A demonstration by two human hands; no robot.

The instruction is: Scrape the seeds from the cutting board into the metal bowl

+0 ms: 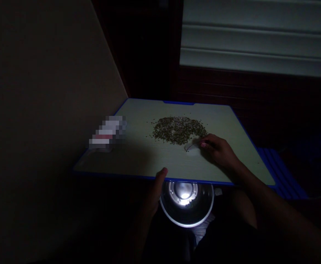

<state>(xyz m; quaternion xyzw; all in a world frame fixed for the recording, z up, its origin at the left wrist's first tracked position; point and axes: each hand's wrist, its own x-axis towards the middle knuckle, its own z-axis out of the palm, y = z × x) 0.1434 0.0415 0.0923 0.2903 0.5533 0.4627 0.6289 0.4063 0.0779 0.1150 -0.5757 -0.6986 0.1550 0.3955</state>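
A loose pile of small greenish-brown seeds point(174, 129) lies spread on the pale, blue-edged table point(138, 156). My right hand point(218, 148) is closed on a thin, clear, curved piece point(192, 145), perhaps plastic, whose edge rests on the tabletop by the pile's near right side. A few seeds are beside that edge. My left hand point(158, 183) is at the table's near edge, its thumb on top and its other fingers hidden. Right beside it, under the edge, is a shiny metal bowl point(188, 223) with some dark seeds point(192, 202) inside.
A pixelated white and red package point(108, 132) stands at the table's left edge, by a plain wall point(53, 73). Blue slatted material point(278, 168) shows at the right. Pale horizontal panels point(256, 36) are at the back. The room is dim.
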